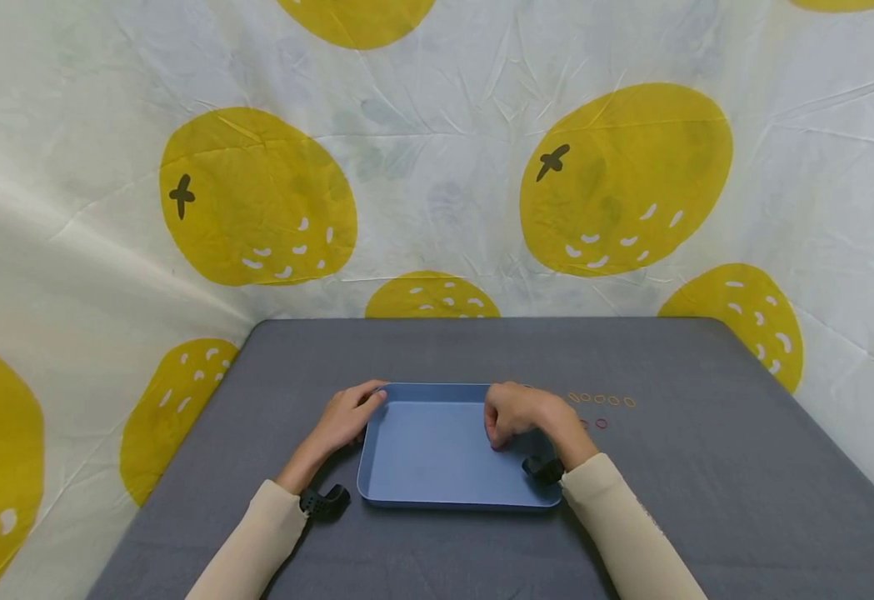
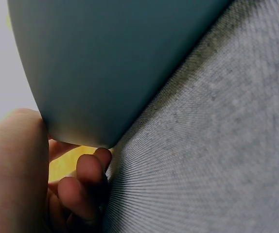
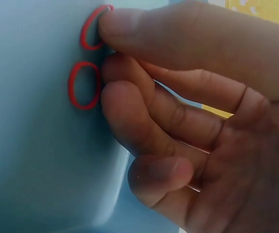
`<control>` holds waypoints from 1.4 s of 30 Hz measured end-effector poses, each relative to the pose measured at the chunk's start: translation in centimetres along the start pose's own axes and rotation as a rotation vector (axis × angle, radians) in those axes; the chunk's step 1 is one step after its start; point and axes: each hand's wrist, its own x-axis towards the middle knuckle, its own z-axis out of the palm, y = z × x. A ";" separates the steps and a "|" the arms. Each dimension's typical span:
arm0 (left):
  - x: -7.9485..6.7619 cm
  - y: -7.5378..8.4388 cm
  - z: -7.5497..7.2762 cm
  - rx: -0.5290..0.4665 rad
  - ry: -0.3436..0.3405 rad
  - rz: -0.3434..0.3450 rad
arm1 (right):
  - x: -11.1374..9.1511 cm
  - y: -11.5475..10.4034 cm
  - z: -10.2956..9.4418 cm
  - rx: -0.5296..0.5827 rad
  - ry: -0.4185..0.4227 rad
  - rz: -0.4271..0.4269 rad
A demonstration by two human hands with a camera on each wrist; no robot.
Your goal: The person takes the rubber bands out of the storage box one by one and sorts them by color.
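A shallow blue tray (image 1: 429, 450) lies on the grey table. My left hand (image 1: 348, 414) grips its far left corner, the thumb at the rim; in the left wrist view the curled fingers (image 2: 88, 170) are outside the tray wall. Over the right half of the tray, my right hand (image 1: 515, 410) points down with bent fingers. The right wrist view shows its thumb and index finger pinching the edge of a red rubber band (image 3: 85, 36) against the tray floor. A second red rubber band (image 3: 70, 87) lies right beside it, close to the fingertips.
To the right of the tray, several yellow rubber bands (image 1: 613, 401) lie in a row on the grey table (image 1: 706, 483). Nearer, red rubber bands (image 1: 601, 423) lie partly behind the right wrist. A white curtain (image 1: 437, 200) with yellow fruit prints hangs behind the table.
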 end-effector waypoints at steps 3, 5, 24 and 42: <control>-0.1 0.1 0.0 -0.002 0.003 -0.005 | 0.1 0.1 0.0 -0.010 -0.005 -0.018; -0.1 0.1 0.0 -0.003 0.005 -0.007 | 0.2 0.2 -0.1 -0.011 -0.003 -0.022; -0.1 0.2 -0.1 -0.014 0.000 -0.006 | 0.2 1.7 -1.5 0.189 0.020 -0.180; 0.0 0.2 -0.2 -0.008 -0.006 -0.002 | -0.2 1.7 -2.6 0.268 0.047 -0.269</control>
